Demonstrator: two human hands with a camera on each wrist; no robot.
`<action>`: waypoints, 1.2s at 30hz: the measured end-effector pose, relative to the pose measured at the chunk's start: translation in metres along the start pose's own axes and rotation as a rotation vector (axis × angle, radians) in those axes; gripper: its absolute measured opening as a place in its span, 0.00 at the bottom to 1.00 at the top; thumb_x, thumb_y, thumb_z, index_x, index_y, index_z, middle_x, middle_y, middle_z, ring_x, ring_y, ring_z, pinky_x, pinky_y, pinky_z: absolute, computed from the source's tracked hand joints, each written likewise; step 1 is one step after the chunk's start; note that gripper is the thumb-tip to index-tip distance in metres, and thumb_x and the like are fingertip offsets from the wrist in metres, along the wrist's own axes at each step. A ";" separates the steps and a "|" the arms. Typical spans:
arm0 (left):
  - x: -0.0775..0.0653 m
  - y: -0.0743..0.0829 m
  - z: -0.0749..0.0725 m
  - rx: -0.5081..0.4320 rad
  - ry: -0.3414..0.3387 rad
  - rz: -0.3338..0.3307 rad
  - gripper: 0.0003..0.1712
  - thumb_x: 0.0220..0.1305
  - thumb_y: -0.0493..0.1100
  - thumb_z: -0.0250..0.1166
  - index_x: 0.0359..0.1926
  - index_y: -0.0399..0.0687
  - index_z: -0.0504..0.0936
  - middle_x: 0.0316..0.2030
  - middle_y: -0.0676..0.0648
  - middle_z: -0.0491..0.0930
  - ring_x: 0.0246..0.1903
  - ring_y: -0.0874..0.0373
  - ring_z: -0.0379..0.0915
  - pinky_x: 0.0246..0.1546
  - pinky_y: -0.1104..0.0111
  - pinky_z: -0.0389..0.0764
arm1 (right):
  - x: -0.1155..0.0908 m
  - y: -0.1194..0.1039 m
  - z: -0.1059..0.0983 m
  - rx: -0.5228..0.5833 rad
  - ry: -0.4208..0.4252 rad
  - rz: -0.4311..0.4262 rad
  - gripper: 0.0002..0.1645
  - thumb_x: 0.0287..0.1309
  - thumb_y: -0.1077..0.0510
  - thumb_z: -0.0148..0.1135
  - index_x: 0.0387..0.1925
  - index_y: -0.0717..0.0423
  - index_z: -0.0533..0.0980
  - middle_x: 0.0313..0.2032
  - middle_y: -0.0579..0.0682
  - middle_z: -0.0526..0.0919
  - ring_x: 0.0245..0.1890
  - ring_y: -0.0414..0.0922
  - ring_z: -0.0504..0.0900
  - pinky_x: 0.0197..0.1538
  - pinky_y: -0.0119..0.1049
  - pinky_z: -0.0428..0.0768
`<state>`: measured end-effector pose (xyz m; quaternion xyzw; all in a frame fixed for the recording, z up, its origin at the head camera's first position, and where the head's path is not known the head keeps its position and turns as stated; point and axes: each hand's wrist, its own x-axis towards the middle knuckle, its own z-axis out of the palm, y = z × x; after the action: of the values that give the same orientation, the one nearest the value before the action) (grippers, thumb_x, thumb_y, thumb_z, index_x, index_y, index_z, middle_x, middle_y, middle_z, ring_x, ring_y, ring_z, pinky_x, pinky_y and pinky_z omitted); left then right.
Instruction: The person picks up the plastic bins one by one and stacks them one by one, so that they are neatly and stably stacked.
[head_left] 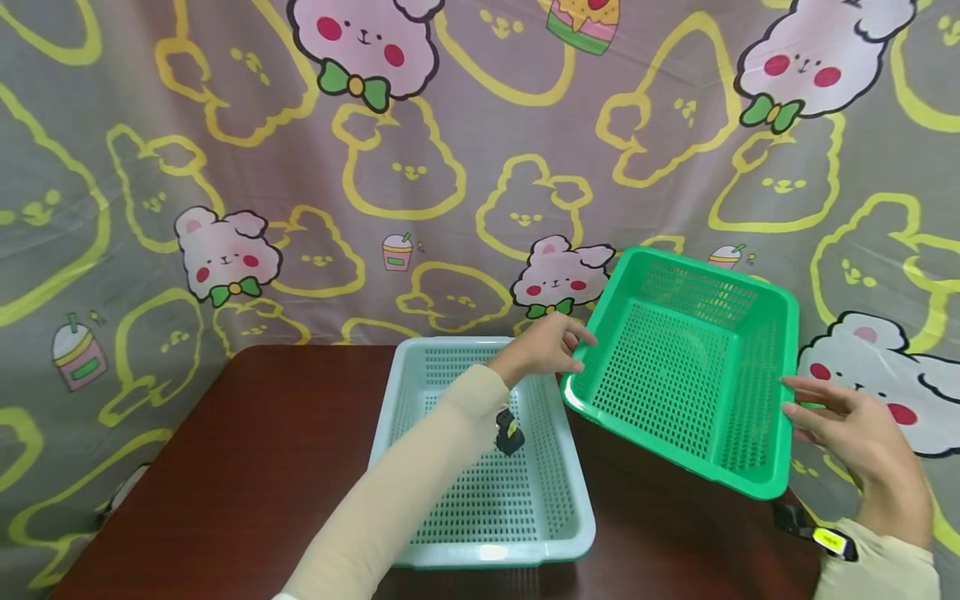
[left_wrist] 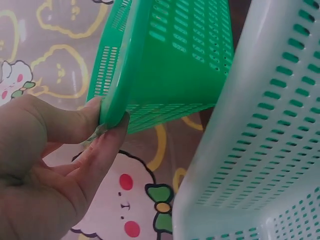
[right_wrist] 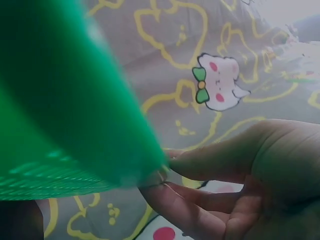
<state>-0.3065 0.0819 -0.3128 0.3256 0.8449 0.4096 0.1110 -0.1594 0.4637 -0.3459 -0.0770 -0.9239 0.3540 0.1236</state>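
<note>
A green perforated plastic basket (head_left: 667, 375) is held up, tilted, over the right side of the table. My left hand (head_left: 546, 343) pinches its left rim; the left wrist view shows the thumb (left_wrist: 80, 120) on one side of the rim and fingers on the other. At the opposite rim my right hand (head_left: 855, 425) pinches the edge between thumb and fingers, seen close up in the right wrist view. A pale blue-white perforated basket (head_left: 480, 554) stands upright on the table, under my left forearm, which hides part of it.
The dark red-brown table (head_left: 247, 467) reaches out to the left of the pale basket. Behind it hangs a grey curtain (head_left: 450, 208) printed with cartoon rabbits and yellow outlines. A dark camera strap (head_left: 508, 433) sits at my left wrist, another device (head_left: 832, 542) at my right.
</note>
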 end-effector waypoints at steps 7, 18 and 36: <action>-0.010 -0.001 -0.017 -0.005 0.007 0.010 0.24 0.64 0.34 0.71 0.62 0.47 0.84 0.55 0.44 0.82 0.50 0.55 0.84 0.45 0.69 0.85 | 0.010 -0.014 0.007 0.018 0.025 -0.050 0.35 0.71 0.50 0.63 0.69 0.69 0.68 0.44 0.22 0.67 0.30 0.17 0.78 0.32 0.25 0.84; -0.026 0.000 -0.038 -0.121 0.000 0.027 0.26 0.64 0.31 0.71 0.63 0.40 0.82 0.57 0.36 0.78 0.47 0.50 0.85 0.38 0.64 0.90 | 0.026 -0.038 -0.005 0.072 -0.055 -0.122 0.29 0.71 0.50 0.64 0.67 0.58 0.73 0.39 0.08 0.69 0.27 0.32 0.86 0.32 0.29 0.85; -0.052 0.010 -0.072 -0.158 -0.004 -0.013 0.27 0.64 0.32 0.71 0.64 0.41 0.81 0.40 0.45 0.76 0.33 0.56 0.76 0.37 0.62 0.90 | 0.035 -0.069 -0.011 -0.010 -0.122 -0.158 0.39 0.71 0.46 0.63 0.71 0.65 0.67 0.39 0.11 0.69 0.28 0.38 0.90 0.33 0.27 0.83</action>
<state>-0.2947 0.0083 -0.2627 0.3111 0.8118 0.4737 0.1409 -0.1932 0.4278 -0.2861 0.0170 -0.9346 0.3427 0.0941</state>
